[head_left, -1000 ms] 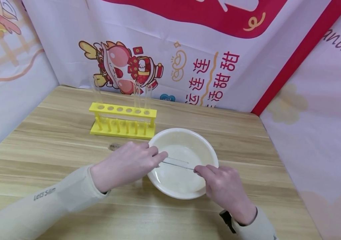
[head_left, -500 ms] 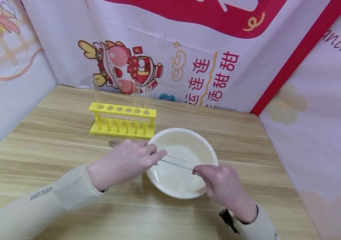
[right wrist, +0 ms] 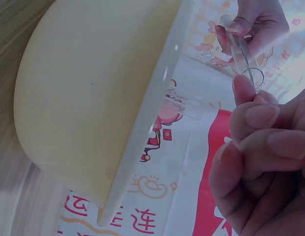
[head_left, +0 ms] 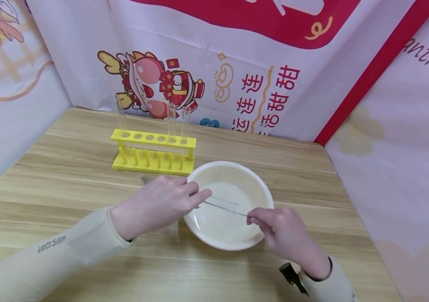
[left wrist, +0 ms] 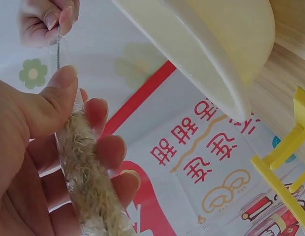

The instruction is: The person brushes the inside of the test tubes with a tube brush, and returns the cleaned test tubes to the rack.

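My left hand (head_left: 158, 207) grips a clear glass test tube (right wrist: 247, 59) over the basin, its thumb and fingers curled around the glass in the left wrist view. Inside the tube sits the pale, bristly head of a test tube brush (left wrist: 91, 172). The brush's twisted wire handle (left wrist: 58, 51) comes out of the tube's mouth toward the right. My right hand (head_left: 284, 233) pinches that wire between thumb and fingers, near the basin's right rim. Beneath both hands stands a round white basin (head_left: 229, 246). In the head view the tube's far end is mostly hidden behind the left hand.
A yellow test tube rack (head_left: 152, 167) stands behind and left of the basin, with several clear tubes upright in it. The wood-grain table (head_left: 184, 277) meets printed cloth walls at the back and sides.
My right hand has shifted slightly right and toward me, drawing the wire with it, so more of it shows. Less of the dark bristly end shows behind the left hand, which has hardly moved.
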A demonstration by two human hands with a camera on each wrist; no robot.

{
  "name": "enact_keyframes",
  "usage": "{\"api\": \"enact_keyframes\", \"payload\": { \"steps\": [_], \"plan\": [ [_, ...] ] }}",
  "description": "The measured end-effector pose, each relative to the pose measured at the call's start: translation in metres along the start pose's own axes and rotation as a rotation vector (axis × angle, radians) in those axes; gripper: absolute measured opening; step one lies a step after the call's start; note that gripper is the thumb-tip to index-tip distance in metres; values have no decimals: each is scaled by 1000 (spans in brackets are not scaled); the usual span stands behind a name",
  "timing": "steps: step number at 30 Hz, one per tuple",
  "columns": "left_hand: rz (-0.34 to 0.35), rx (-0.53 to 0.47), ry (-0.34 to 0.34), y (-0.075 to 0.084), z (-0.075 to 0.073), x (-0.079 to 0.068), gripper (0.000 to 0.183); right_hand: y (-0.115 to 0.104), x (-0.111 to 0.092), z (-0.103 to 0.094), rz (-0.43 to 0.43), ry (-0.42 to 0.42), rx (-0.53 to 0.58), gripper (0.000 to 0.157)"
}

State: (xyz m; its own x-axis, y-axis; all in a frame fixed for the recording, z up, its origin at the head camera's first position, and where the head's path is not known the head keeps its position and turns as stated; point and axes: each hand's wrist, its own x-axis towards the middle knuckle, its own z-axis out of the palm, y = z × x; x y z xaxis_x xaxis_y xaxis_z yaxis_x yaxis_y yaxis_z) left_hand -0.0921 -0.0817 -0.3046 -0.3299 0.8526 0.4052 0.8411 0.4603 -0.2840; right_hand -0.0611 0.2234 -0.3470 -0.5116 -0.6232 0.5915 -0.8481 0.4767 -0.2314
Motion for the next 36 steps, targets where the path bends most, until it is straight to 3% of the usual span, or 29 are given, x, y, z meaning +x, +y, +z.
{"api": "enact_keyframes", "payload": {
  "steps": [11, 36],
  "plan": [
    [4, 4, 11, -2, 0, 3, 34, 3, -2, -13, 88, -17, 14, 28],
    [-35, -14, 8, -8, -3, 2, 36, 8, -7, -27, 158, -34, 15, 29]
  ]
}}
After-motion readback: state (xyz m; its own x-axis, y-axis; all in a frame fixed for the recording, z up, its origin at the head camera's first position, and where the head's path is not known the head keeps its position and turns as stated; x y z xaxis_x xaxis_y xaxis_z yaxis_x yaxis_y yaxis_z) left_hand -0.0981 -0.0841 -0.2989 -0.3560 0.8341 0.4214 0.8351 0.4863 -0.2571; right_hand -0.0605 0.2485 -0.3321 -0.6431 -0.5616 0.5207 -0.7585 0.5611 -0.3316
